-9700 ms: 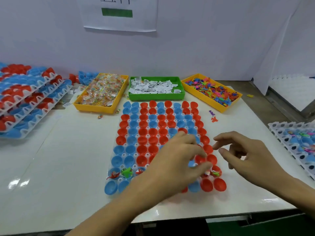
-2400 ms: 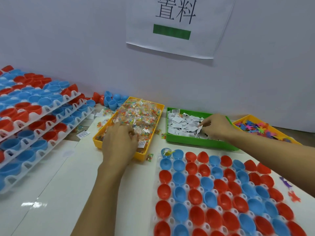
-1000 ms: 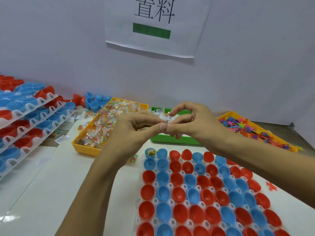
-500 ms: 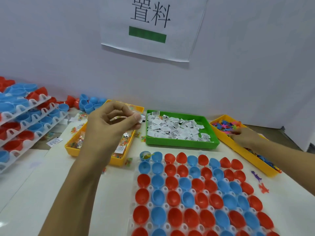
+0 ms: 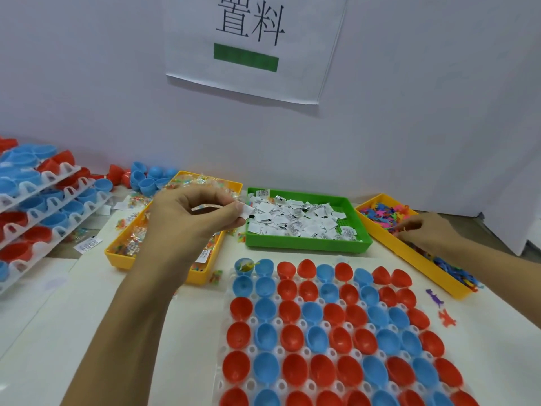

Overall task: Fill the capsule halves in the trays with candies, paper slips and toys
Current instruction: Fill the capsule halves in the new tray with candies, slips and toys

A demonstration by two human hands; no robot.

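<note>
A white tray (image 5: pixel 252 320) of red and blue capsule halves lies in front of me; its far-left blue half (image 5: pixel 245 265) holds something yellow. Behind it stand a yellow bin of wrapped candies (image 5: pixel 123 260), a green bin of paper slips (image 5: pixel 307 247) and a yellow bin of small coloured toys (image 5: pixel 409 253). My left hand (image 5: pixel 190 221) hovers over the candy bin, pinching a candy packet and a white paper slip (image 5: pixel 244 209). My right hand (image 5: pixel 424 232) reaches into the toy bin, fingers curled among the toys.
Stacked trays of capsule halves (image 5: pixel 44 200) fill the left side. Loose blue and red halves (image 5: pixel 146 180) sit by the wall. Two toys (image 5: pixel 440 309) lie on the table right of the tray. A paper sign (image 5: pixel 251 45) hangs on the wall.
My right hand has stayed in the toy bin, shifting slightly among the toys. My left hand still holds the candy and slip above the candy bin.
</note>
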